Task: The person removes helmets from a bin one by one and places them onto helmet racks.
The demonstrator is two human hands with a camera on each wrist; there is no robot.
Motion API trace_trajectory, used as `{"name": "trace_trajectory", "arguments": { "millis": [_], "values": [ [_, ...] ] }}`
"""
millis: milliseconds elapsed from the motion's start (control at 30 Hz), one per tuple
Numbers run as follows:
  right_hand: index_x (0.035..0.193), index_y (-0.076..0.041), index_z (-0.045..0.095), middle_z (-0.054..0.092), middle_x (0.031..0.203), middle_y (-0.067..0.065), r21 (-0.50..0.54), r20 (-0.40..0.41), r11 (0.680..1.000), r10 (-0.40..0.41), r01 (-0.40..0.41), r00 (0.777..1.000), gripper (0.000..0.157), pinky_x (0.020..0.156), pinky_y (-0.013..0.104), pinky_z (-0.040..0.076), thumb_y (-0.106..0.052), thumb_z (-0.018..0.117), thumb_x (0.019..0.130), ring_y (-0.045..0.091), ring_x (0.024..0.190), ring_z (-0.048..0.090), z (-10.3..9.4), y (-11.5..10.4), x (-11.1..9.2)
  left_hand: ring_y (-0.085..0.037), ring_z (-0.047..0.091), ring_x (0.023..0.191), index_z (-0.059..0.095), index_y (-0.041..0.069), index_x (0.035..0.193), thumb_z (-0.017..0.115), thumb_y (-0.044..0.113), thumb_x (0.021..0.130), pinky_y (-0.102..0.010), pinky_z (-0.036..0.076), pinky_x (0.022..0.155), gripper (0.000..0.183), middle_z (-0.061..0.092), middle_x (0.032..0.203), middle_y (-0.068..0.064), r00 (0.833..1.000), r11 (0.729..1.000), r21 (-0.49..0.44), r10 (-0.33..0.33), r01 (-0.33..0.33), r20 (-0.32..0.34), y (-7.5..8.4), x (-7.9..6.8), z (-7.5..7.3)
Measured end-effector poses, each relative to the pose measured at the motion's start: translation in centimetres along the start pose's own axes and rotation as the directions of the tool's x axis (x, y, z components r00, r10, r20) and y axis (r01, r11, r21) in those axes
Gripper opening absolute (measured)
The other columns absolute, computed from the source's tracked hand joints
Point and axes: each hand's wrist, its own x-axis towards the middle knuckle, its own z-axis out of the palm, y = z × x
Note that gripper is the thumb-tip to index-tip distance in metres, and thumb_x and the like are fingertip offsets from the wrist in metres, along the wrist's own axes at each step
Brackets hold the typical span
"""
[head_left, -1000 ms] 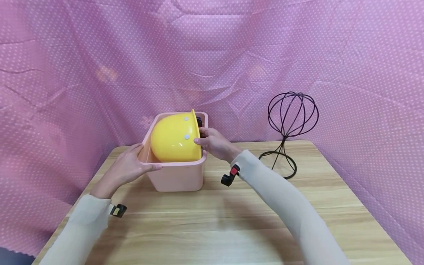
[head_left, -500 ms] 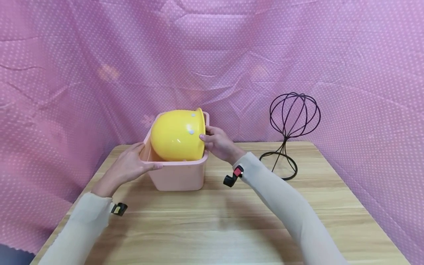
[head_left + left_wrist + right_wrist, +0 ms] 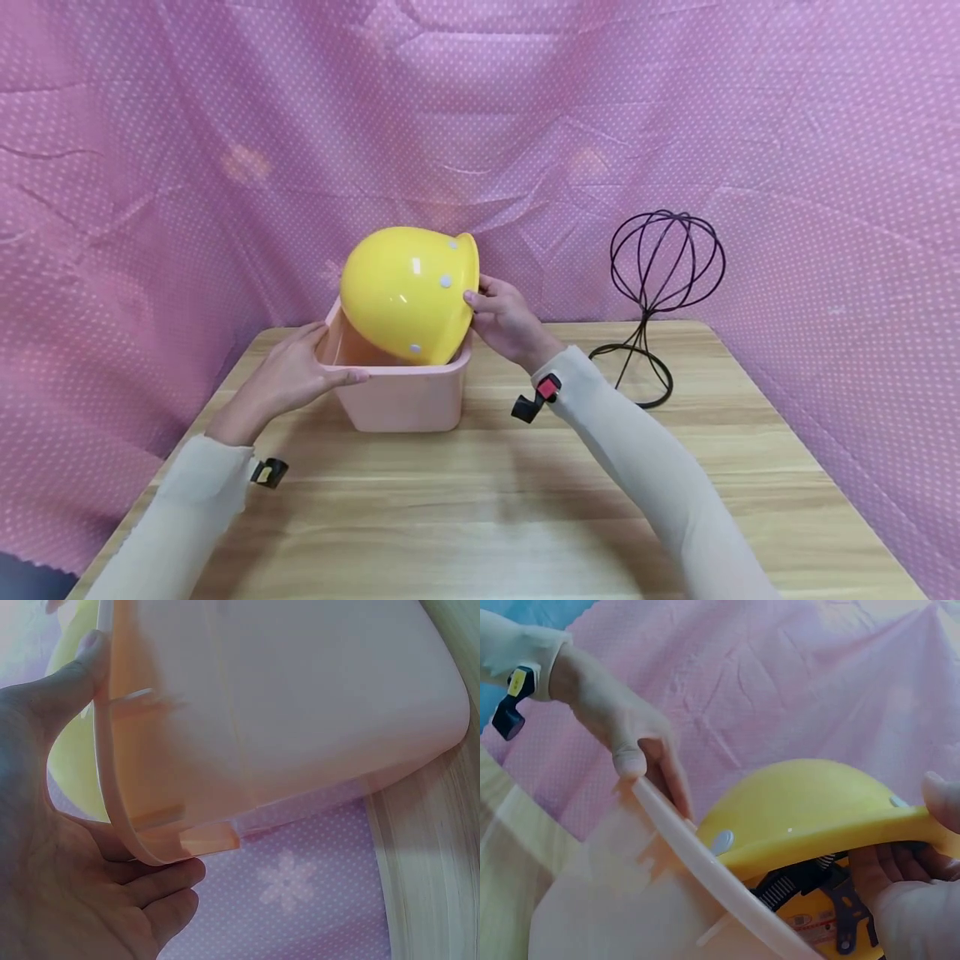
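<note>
I should brace the pink bin (image 3: 405, 404), left hand (image 3: 287, 375) gripping its near-left corner, and guide the yellow helmet (image 3: 397, 283) smoothly past it, right hand (image 3: 512, 323) pinching the helmet's right edge.

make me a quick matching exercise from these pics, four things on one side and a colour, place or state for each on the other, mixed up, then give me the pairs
Column one
1. helmet
2. bin
3. wire stand
4. left hand

Column two
A. black, on the wooden table, apart from the others
B. gripping a rim
C. pale pink, with an open top
D. yellow, tilted, held at its brim by the right hand

Right pairs: 1-D, 2-C, 3-A, 4-B
</note>
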Motion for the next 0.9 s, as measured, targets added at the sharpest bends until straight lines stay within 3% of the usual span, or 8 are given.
{"name": "trace_trajectory", "arguments": {
  "millis": [167, 300, 467, 900],
  "values": [
    [0.154, 0.007, 0.03, 0.055, 0.143, 0.017, 0.024, 0.035, 0.998, -0.052, 0.051, 0.998, 0.05, 0.103, 0.028, 0.055, 0.001, 0.039, 0.105, 0.016, 0.118, 0.065, -0.1, -0.6, -0.6, -0.053, 0.032, 0.147, 0.03, 0.001, 0.157, 0.062, 0.086, 0.074, -0.071, 0.03, 0.116, 0.124, 0.03, 0.162, -0.029, 1.0, 1.0, 0.006, 0.01, -0.01, -0.006, 0.0, -0.1, 0.0],
    [0.154, 0.008, 0.029, 0.064, 0.129, 0.007, 0.032, 0.059, 0.996, -0.081, 0.08, 0.995, 0.049, 0.097, 0.027, 0.057, 0.001, 0.037, 0.106, 0.014, 0.113, 0.068, 0.0, -1.2, -1.2, -0.053, 0.033, 0.146, 0.031, -0.001, 0.156, 0.063, 0.085, 0.075, -0.07, 0.03, 0.116, 0.122, 0.031, 0.161, -0.03, 1.0, 1.0, 0.009, 0.014, -0.014, -0.01, -0.1, -0.1, 0.1],
    [0.154, 0.008, 0.028, 0.067, 0.125, 0.005, 0.032, 0.067, 0.994, -0.11, 0.108, 0.992, 0.049, 0.091, 0.028, 0.058, 0.0, 0.035, 0.107, 0.014, 0.109, 0.069, -0.1, -1.9, -1.9, -0.055, 0.03, 0.147, 0.028, -0.006, 0.156, 0.063, 0.084, 0.076, -0.069, 0.029, 0.118, 0.125, 0.028, 0.162, -0.032, 1.0, 1.0, 0.009, 0.015, -0.015, 0.005, -0.1, 0.0, 0.2],
    [0.152, 0.01, 0.029, 0.066, 0.126, 0.007, 0.131, 0.021, 0.974, -0.187, 0.183, 0.982, 0.047, 0.099, 0.027, 0.056, 0.003, 0.034, 0.106, 0.015, 0.113, 0.068, 0.1, -4.1, -3.5, -0.055, 0.03, 0.147, 0.028, -0.007, 0.156, 0.064, 0.083, 0.076, -0.069, 0.029, 0.118, 0.125, 0.026, 0.162, -0.032, 1.0, 1.0, 0.01, 0.021, -0.021, 0.0, 0.0, -0.1, 0.0]
  ]
}}
